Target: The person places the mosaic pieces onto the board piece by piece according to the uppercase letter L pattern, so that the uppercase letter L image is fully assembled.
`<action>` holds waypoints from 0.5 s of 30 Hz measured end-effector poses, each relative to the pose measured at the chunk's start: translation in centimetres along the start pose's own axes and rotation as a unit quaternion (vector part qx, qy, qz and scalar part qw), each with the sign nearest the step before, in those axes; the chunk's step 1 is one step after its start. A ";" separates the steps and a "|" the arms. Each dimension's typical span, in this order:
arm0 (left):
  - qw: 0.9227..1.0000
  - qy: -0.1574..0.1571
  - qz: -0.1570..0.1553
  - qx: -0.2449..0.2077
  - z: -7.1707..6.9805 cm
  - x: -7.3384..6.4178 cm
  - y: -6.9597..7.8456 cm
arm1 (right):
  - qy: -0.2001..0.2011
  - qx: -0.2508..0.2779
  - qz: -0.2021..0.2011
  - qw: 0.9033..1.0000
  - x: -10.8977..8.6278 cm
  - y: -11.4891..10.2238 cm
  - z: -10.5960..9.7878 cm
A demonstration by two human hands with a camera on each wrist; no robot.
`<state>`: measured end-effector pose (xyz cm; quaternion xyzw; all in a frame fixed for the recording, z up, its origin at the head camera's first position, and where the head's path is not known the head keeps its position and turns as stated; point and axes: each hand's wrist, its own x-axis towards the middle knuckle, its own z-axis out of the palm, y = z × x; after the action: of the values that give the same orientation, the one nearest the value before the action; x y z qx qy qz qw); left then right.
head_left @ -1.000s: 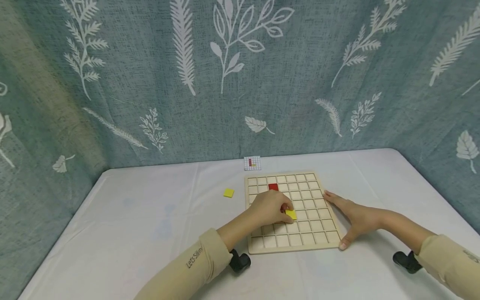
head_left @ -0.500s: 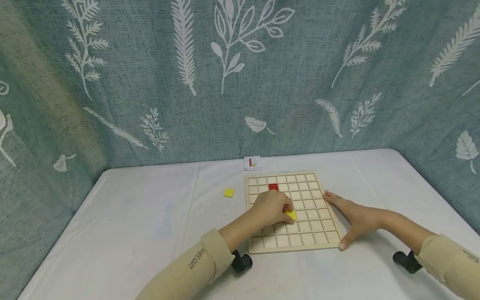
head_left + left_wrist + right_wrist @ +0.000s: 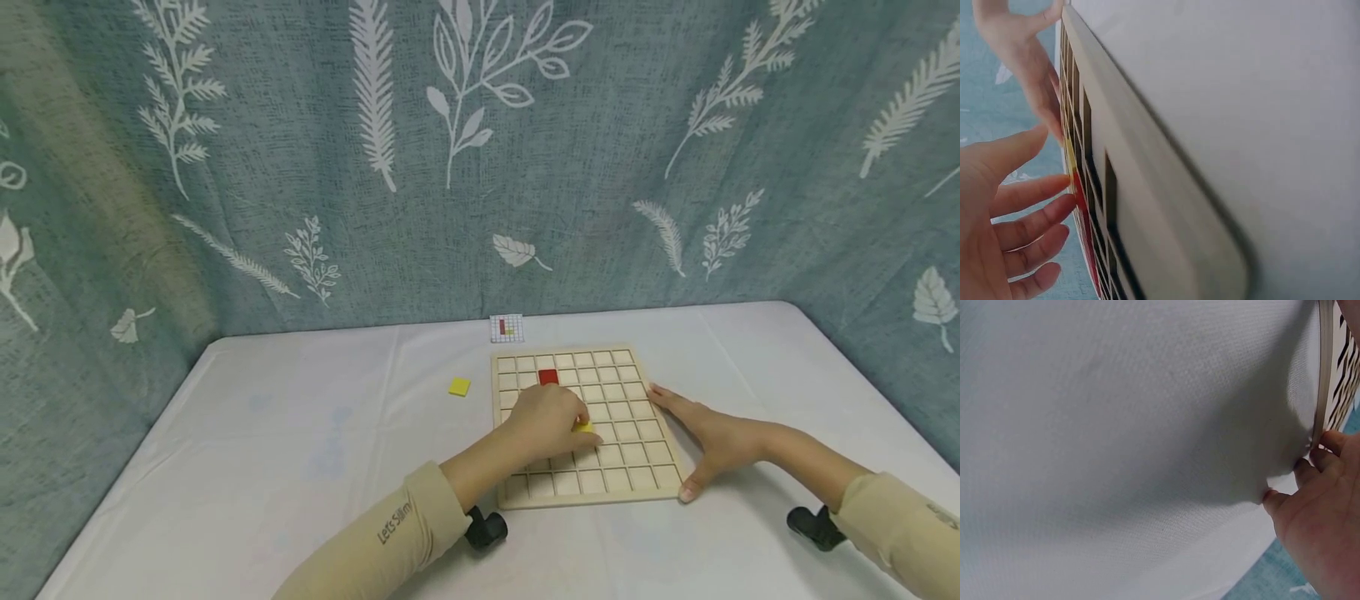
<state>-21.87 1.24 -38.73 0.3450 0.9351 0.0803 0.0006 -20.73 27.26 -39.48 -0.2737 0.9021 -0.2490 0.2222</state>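
Observation:
A pale wooden grid board (image 3: 588, 502) lies on the white table. My left hand (image 3: 542, 423) is over its left-middle part, hiding several squares. In the left wrist view, the index fingertip touches a yellow tile (image 3: 1070, 155) lying in the grid, while the thumb stands away from it. Red (image 3: 1087, 219) shows in the grid beside that tile, near the other fingers. In the head view, a red tile (image 3: 548, 377) is visible beyond the hand. My right hand (image 3: 708, 437) rests with spread fingers and thumb against the board's right edge.
A loose yellow tile (image 3: 460, 387) lies left of the board. Behind the board is a small card (image 3: 507, 328) printed with a grid and red and yellow marks. A leaf-patterned curtain (image 3: 405, 250) hangs along the table's back edge.
My left thumb has moved to the right, off the yellow tile's edge, and the fingers have loosened. The tile stays in the board. My right hand keeps its place.

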 end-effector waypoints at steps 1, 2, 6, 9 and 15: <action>1.000 0.002 0.004 0.000 -0.1 0.0 0.1 | 0.000 0.002 0.000 1.000 0.0 0.0 0.0; 1.000 0.003 0.007 -0.005 -0.1 -0.1 0.2 | -0.001 0.003 0.000 1.000 0.0 0.0 0.0; 0.999 -0.011 0.009 -0.046 -0.5 -0.2 0.6 | -0.003 0.005 -0.004 1.000 0.0 0.0 0.0; 0.997 -0.029 -0.001 -0.074 -1.0 -0.2 0.9 | -0.001 0.006 -0.012 1.000 -0.1 0.0 0.0; 0.995 -0.039 -0.011 -0.090 -1.7 -0.4 0.9 | 0.004 0.008 -0.015 1.000 -0.1 0.0 0.1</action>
<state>-21.06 1.36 -36.98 0.3363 0.9271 0.1507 0.0686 -20.61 27.30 -39.54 -0.2840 0.8967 -0.2609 0.2172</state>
